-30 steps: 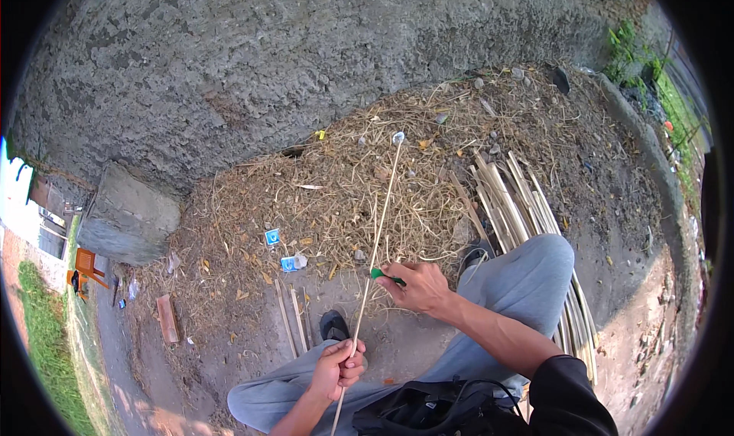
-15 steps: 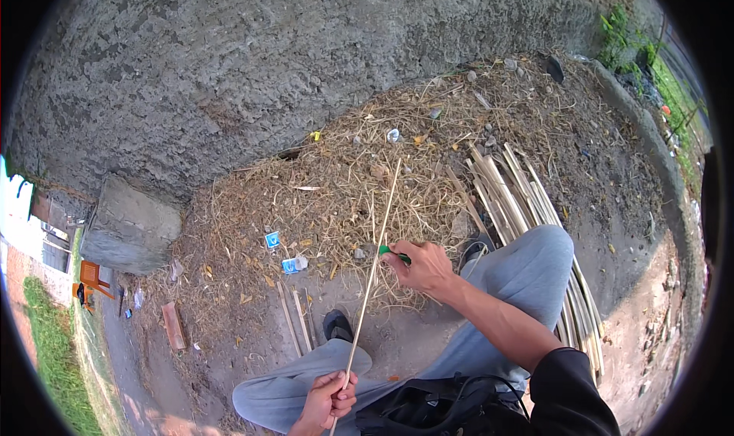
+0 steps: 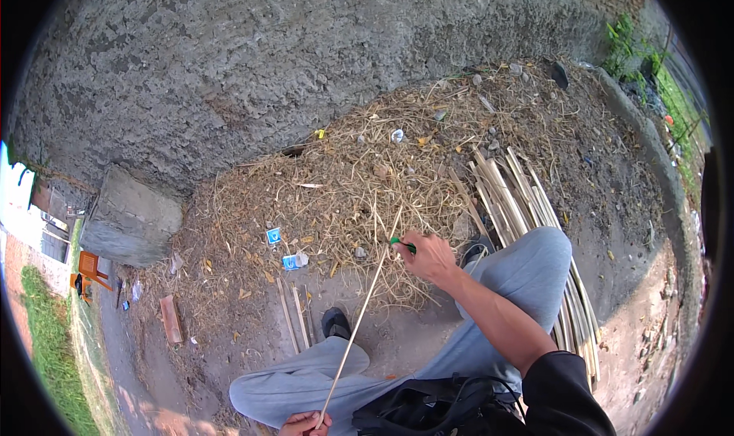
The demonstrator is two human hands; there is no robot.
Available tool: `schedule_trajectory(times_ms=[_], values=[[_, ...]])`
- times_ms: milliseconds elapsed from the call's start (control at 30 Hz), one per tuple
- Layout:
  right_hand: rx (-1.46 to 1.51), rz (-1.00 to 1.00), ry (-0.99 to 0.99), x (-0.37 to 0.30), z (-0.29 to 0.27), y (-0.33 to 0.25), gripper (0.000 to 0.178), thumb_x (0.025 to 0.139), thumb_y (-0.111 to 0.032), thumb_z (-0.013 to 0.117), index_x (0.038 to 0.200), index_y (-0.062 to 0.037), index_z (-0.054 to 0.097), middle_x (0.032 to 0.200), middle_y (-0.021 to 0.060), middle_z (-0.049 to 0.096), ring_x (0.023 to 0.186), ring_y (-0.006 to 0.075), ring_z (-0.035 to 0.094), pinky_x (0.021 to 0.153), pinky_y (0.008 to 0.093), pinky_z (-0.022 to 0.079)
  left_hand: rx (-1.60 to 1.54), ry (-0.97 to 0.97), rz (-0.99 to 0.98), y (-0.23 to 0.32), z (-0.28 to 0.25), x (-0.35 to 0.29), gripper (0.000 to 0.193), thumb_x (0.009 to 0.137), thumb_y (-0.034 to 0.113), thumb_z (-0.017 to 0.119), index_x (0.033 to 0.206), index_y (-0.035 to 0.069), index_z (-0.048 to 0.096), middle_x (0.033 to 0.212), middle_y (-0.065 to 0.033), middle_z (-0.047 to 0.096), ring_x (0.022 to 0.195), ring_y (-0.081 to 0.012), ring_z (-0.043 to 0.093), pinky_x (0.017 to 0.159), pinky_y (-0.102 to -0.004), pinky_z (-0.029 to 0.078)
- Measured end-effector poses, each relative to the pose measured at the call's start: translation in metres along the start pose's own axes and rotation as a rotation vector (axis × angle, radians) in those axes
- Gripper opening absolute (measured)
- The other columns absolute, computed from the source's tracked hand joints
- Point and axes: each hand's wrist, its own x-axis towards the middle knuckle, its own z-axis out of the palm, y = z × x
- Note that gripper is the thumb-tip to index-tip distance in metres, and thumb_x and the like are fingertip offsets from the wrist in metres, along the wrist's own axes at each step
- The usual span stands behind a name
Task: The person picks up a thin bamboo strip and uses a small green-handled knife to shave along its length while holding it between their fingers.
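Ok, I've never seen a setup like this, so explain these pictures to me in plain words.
There is no machine here: a seated person works with two bare hands. The view comes from the left one of two wide fisheye cameras worn on the head, looking down, so straight edges bend near the rim.

The left grip, at the lower edge, holds a long pale strip. The right grip holds a small green object close to that strip; whether they touch is hard to tell.

On the ground lie dry, curly shavings, blue packets and, at right, a bundle of strips. Behind rises a rough wall.
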Motion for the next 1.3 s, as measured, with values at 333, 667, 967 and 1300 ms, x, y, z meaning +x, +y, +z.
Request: schedule_trajectory(times_ms=[333,667,967,1300], values=[[-0.042,0.149,-0.14,0.011,0.009,0.018,0.031,0.094,-0.039,0.059,0.097,-0.0088,0.065,0.074,0.0185,0.068,0.072,0.0398,0.068,0.068,0.0514,0.053,-0.04,0.158,-0.135,-0.024,-0.018,-0.039,0.028,0.098,0.034,0.053,0.092,0.007,0.058,0.057,0.0048,0.035,0.041,-0.0047,0.029,0.033,-0.0202,0.022],[0.017,0.18,-0.078,0.004,0.023,0.029,0.026,0.09,-0.031,0.064,0.091,-0.0047,0.065,0.074,0.0199,0.067,0.075,0.0414,0.066,0.071,0.052,0.052,-0.117,0.214,-0.072,-0.037,-0.033,-0.041,0.027,0.095,0.033,0.058,0.092,0.007,0.058,0.058,0.0024,0.04,0.042,-0.0065,0.03,0.033,-0.0206,0.022],[0.446,0.033,0.001,-0.02,-0.011,-0.042,0.033,0.092,-0.034,0.066,0.089,-0.0014,0.062,0.061,0.0155,0.06,0.052,0.029,0.059,0.054,0.041,0.046,-0.085,-0.084,0.245,0.048,0.028,0.066,0.025,0.104,0.022,0.044,0.107,0.0,0.054,0.069,-0.0011,0.042,0.047,-0.0045,0.028,0.039,-0.0205,0.021],[0.531,-0.255,0.005,-0.067,-0.017,-0.059,0.026,0.088,-0.03,0.072,0.088,-0.0052,0.064,0.057,0.0112,0.061,0.045,0.0278,0.061,0.045,0.0379,0.047,-0.123,-0.365,0.272,0.112,0.088,0.146,0.024,0.103,0.023,0.045,0.104,0.001,0.054,0.069,-0.0016,0.044,0.046,-0.0044,0.028,0.037,-0.0209,0.02]])
